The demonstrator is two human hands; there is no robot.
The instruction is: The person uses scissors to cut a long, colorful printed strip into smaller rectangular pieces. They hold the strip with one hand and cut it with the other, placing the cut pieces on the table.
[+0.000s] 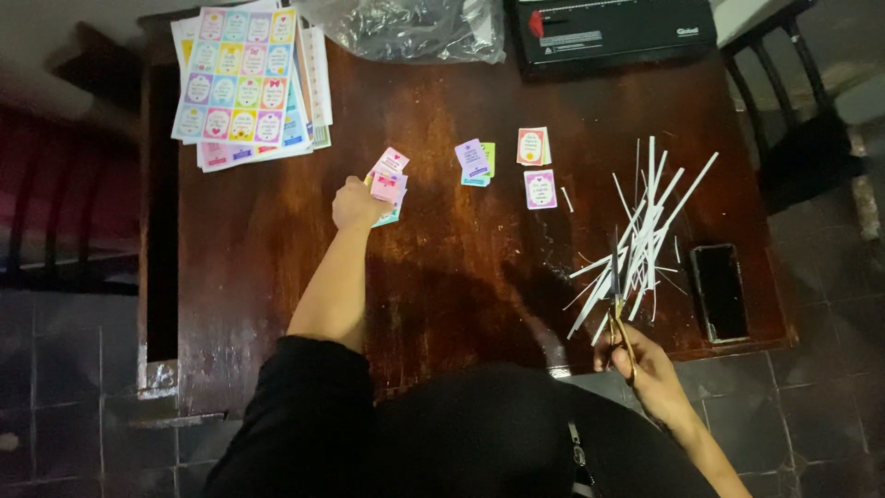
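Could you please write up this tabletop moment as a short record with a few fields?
surface: dark wooden table
left hand: holds a small stack of cut cards
right hand: grips scissors, blades pointing into the paper strips
sorted piles: purple card pile, orange card pile, single purple card
offcuts: heap of white paper strips
uncut stock: printed card sheets at far left corner
other items: phone, clear plastic bag, black machine
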